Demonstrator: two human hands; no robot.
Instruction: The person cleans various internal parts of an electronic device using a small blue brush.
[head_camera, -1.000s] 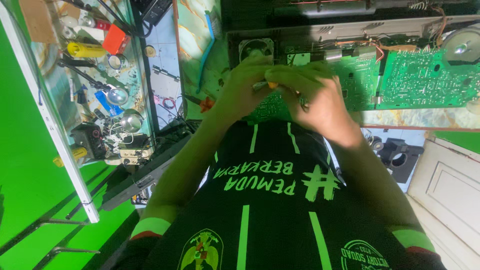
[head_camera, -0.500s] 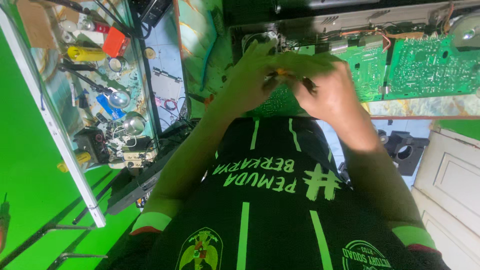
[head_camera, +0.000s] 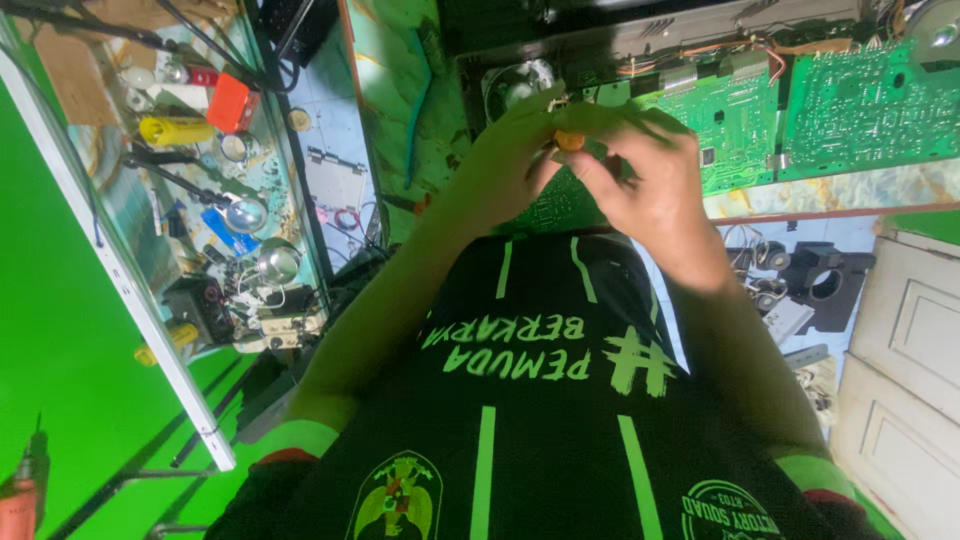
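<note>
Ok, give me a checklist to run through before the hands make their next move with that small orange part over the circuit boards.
1. Small orange part pinched between fingertips: ok, it shows between both hands.
2. Left hand in grip on the part: ok, its fingers meet the part.
3. Right hand steadying: ok, its fingertips close in at the same spot.
4. Green circuit board directly beyond the hands: ok, uncovered and in view.
5. Part's leads or underside: cannot tell, fingers hide them.
6. Tools on the glass shelf at the left: ok, none in hand.
</note>
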